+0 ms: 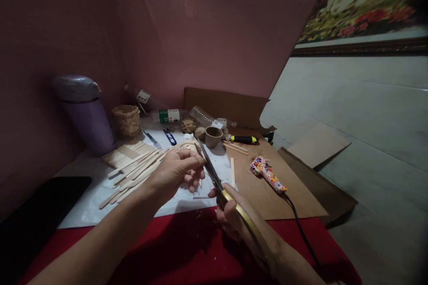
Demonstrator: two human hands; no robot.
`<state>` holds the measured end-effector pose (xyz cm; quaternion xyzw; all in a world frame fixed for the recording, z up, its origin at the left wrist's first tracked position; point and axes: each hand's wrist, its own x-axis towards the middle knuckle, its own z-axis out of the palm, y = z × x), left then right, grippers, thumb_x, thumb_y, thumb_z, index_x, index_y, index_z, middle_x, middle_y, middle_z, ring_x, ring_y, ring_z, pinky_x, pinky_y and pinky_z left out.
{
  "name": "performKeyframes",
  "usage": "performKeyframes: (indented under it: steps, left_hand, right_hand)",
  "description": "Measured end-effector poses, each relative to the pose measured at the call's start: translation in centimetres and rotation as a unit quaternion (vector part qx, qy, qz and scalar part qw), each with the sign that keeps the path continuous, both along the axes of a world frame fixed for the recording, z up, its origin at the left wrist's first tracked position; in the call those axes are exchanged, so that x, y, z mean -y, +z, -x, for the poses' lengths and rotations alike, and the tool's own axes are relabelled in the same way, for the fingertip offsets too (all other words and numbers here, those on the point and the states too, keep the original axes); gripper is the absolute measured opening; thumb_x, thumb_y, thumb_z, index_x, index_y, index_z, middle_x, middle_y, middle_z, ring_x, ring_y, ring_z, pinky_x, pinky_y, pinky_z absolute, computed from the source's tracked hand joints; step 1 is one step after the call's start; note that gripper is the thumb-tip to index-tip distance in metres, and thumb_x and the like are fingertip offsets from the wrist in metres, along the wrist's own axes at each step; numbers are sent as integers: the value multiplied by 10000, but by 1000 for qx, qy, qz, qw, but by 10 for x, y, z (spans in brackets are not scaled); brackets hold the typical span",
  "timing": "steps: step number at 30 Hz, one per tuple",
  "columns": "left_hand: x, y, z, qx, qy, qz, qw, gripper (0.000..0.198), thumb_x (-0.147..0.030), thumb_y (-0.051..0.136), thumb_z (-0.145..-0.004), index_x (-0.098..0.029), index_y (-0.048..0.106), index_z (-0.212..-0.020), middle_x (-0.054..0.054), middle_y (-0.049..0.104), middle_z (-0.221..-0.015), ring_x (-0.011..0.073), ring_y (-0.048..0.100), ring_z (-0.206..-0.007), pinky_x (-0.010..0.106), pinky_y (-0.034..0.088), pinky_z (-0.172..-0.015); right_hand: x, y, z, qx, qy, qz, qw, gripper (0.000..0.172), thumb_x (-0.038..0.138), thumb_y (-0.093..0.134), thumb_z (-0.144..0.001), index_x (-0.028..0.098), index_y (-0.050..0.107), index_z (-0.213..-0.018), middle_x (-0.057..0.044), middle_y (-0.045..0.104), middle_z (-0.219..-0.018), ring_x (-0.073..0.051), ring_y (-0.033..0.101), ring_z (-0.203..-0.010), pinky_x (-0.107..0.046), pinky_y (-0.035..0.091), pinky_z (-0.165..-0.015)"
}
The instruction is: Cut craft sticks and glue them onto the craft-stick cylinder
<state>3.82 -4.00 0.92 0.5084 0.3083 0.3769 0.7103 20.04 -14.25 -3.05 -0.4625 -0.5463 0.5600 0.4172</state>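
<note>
My right hand [234, 216] grips a pair of gold-handled scissors [214, 176], blades pointing up and away. My left hand [179, 171] is closed in a pinch at the blades, holding a thin wooden stick [197, 144] that is mostly hidden by the fingers. Both hands hover above a white sheet [83, 205]. Several flat wooden craft sticks [133, 171] lie fanned out on the sheet just left of my left hand. A single stick [232, 171] lies to the right of the blades.
A floral glue gun [267, 176] with a black cord lies on brown cardboard [284, 196]. At the back stand a purple flask [87, 113], a woven basket [127, 120], twine balls [190, 125], a small cup [213, 136], blue snips [170, 136] and a yellow-black cutter [243, 139]. Red cloth [187, 249] covers the near edge.
</note>
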Motion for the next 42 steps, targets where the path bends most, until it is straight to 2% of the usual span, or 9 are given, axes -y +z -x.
performKeyframes:
  steps: [4,8,17,24,29,34,36,38,42]
  left_hand:
    - [0,0,0,3,5,-10,1000,232,-262,708,-725,-144,563,-589,16,622,-530,80,505,-337,177,397,-316]
    - [1,-2,0,7,10,-16,1000,232,-261,697,-733,-142,568,-582,18,624,-530,84,512,-341,181,400,-317]
    - [2,-1,0,3,12,-12,1000,229,-260,705,-710,-137,574,-568,25,623,-520,87,509,-336,184,397,-312]
    - [1,-2,0,0,14,-11,1000,225,-254,706,-705,-134,571,-569,19,619,-517,91,513,-338,184,408,-312]
    - [0,-3,-2,7,3,4,1000,236,-260,726,-706,-134,566,-587,21,633,-531,85,515,-346,178,414,-322]
    - [1,-1,-2,22,4,-4,1000,268,-316,788,-665,-128,599,-639,24,654,-584,94,543,-392,194,445,-353]
    - [2,-1,-2,20,15,-7,1000,284,-332,801,-647,-127,605,-630,21,647,-574,90,529,-386,193,429,-351]
    - [3,-3,-3,19,26,-12,999,285,-334,805,-637,-124,614,-609,11,626,-547,76,496,-368,186,395,-345]
    - [3,-7,-6,5,32,-20,999,244,-314,796,-643,-125,648,-601,-17,551,-462,61,451,-368,175,347,-367]
  right_hand:
    - [-1,-3,-2,5,19,-8,1000,730,851,443,-719,203,465,-1054,88,326,-604,-50,236,-442,-195,212,-398]
    - [-1,-6,1,-9,-10,6,1000,734,851,463,-705,204,462,-1052,95,318,-596,-41,198,-431,-184,184,-374]
    - [-7,-10,7,2,-66,34,997,613,762,593,-715,208,503,-961,85,373,-574,-38,253,-412,-167,194,-356]
    - [-8,-20,7,31,-53,-13,998,573,744,587,-738,215,477,-928,94,386,-559,-36,270,-403,-174,190,-372]
    - [-7,-18,13,-8,-54,1,999,601,776,587,-706,213,455,-869,115,329,-507,-32,251,-380,-166,181,-358]
    - [-4,-5,17,-95,-128,55,986,619,780,612,-672,222,448,-886,135,307,-509,-20,199,-370,-140,164,-337]
    - [-6,0,16,-126,-156,65,977,536,686,658,-721,223,448,-892,134,347,-512,-19,243,-366,-129,220,-346]
    - [-11,6,16,-134,-184,42,973,481,564,722,-729,220,458,-937,103,479,-545,-37,381,-397,-127,287,-369]
    - [-22,18,16,-133,-225,-33,965,517,410,786,-691,214,464,-1045,-5,675,-720,-111,594,-558,-131,341,-392]
